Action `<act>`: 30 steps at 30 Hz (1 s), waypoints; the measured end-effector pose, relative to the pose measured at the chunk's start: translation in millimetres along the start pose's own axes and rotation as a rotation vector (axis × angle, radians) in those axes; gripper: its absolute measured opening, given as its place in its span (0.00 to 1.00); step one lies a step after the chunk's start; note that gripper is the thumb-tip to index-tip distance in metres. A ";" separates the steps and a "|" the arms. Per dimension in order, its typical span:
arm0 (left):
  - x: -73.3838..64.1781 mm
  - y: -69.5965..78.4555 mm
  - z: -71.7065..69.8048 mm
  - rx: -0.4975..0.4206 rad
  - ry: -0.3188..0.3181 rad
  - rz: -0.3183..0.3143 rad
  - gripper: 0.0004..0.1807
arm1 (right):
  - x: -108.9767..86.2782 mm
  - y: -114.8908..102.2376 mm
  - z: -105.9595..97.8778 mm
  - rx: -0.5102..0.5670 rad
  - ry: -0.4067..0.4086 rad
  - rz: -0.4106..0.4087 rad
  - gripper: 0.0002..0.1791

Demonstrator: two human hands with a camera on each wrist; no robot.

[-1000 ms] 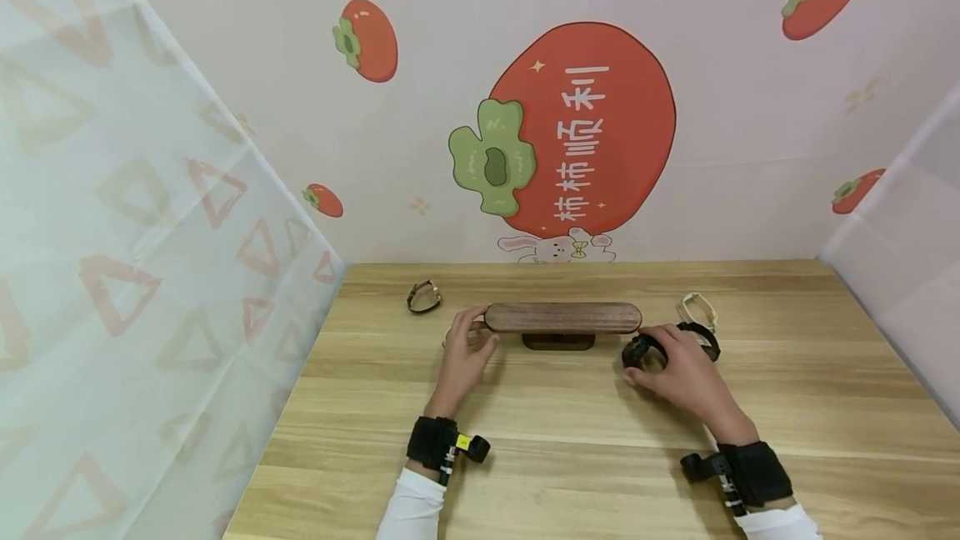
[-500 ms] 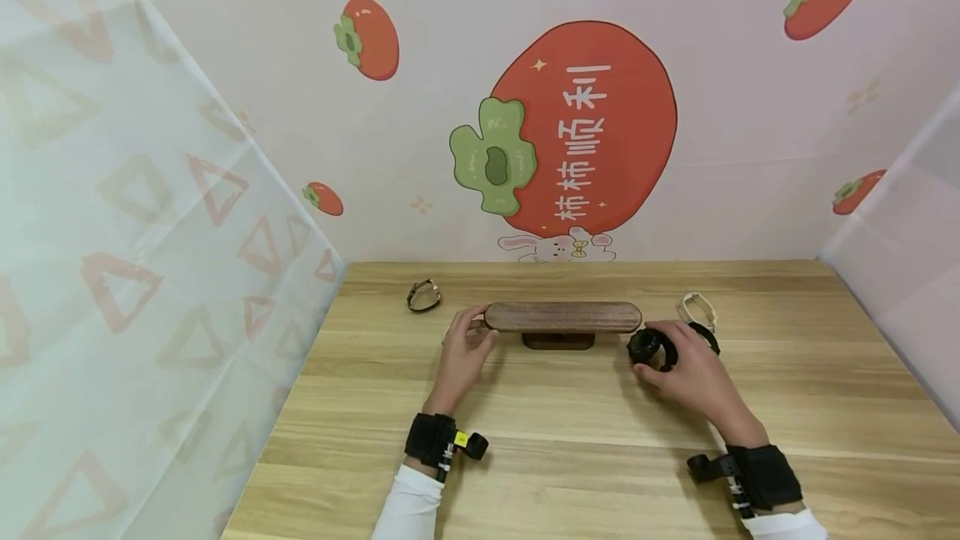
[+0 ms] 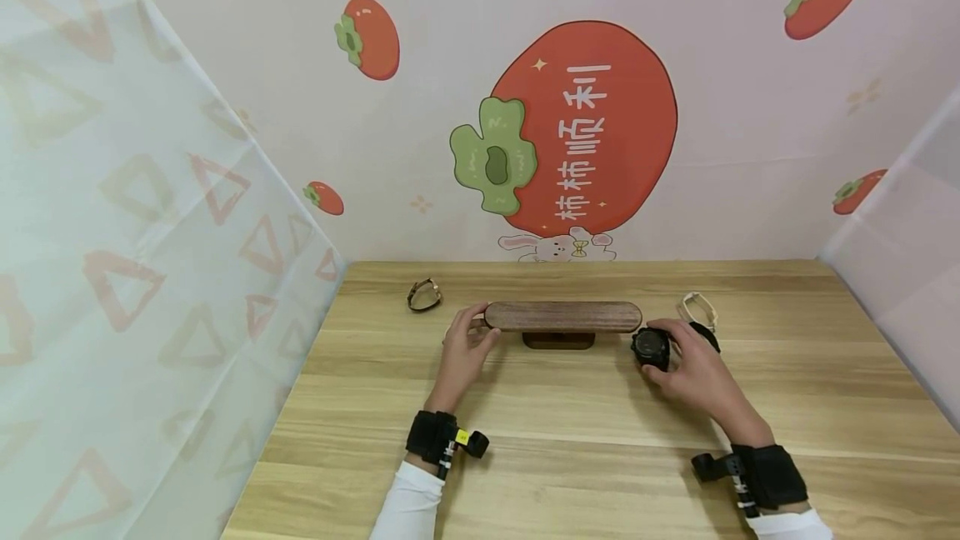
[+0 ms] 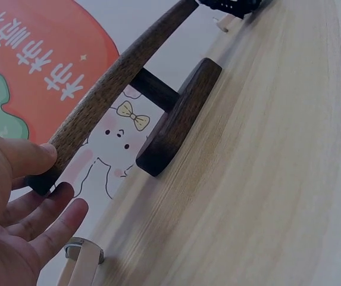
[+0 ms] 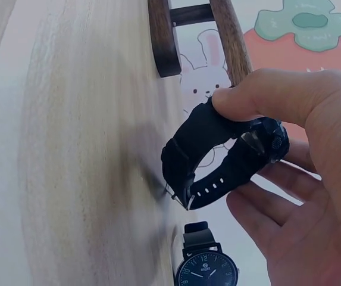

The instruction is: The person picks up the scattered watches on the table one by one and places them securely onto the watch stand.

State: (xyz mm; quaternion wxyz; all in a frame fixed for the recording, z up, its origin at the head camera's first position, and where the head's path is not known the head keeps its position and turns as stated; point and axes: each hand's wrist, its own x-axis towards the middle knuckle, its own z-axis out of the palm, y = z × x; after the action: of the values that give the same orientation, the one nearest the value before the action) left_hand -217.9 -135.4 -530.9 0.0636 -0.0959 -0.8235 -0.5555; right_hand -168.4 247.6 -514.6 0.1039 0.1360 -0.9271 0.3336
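A dark wooden T-shaped watch stand (image 3: 562, 317) stands on the table, its long rounded bar raised above a small base (image 4: 179, 119). My left hand (image 3: 463, 354) pinches the bar's left end, thumb on one side and fingers on the other. With thumb and fingers, my right hand (image 3: 693, 369) holds a black wristwatch (image 5: 200, 149) just off the bar's right end. Its strap is buckled into a loop, and its dial (image 3: 651, 348) faces the head camera. Another black watch (image 5: 207, 268), with a round dial, lies beside the right hand, partly hidden in the head view.
A thin dark-strapped watch (image 3: 424, 296) lies at the back left of the wooden table (image 3: 555, 473). A white-strapped watch (image 3: 700, 309) is at the back right. Near my left hand is a pale-strapped watch (image 4: 84, 262). The printed backdrop (image 3: 735, 123) rises behind.
My right hand has shifted slightly right and turned the black wristwatch, so its dial now shows and its loop no longer does in the head view. The left hand stays on the stand.
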 end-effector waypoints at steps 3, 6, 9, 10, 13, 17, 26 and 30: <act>0.4 -0.3 -0.3 0.007 0.000 -0.002 0.30 | 0.7 0.0 -0.2 0.011 0.009 -0.006 0.39; 0.5 -0.6 -0.6 0.013 -0.001 0.000 0.30 | 1.0 0.2 -0.4 0.030 0.019 -0.006 0.39; 0.5 -0.4 -1.0 0.013 -0.003 0.001 0.30 | 1.2 0.4 -0.5 0.051 0.015 0.000 0.40; 0.5 -0.3 -1.2 0.013 -0.004 0.002 0.30 | 1.3 0.8 -0.4 0.057 0.010 0.001 0.40; 0.0 0.3 -1.8 0.010 -0.007 0.008 0.29 | 1.7 2.0 0.1 0.057 0.007 -0.010 0.41; -0.6 1.0 -2.4 0.015 -0.008 0.013 0.29 | 2.7 4.3 1.6 0.031 0.034 -0.055 0.40; 0.8 -0.5 -0.6 0.022 -0.015 0.016 0.31 | 3.6 5.8 0.6 0.006 0.065 -0.078 0.38; 2.3 -0.1 0.1 0.026 -0.011 0.021 0.32 | 4.6 6.9 -0.4 -0.001 0.067 -0.066 0.39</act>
State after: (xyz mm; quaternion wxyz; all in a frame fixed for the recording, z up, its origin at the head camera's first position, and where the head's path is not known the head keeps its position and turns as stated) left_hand -220.2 -135.1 -530.5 0.0662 -0.1069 -0.8300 -0.5435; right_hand -174.9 252.2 -517.1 0.1460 0.1552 -0.9182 0.3338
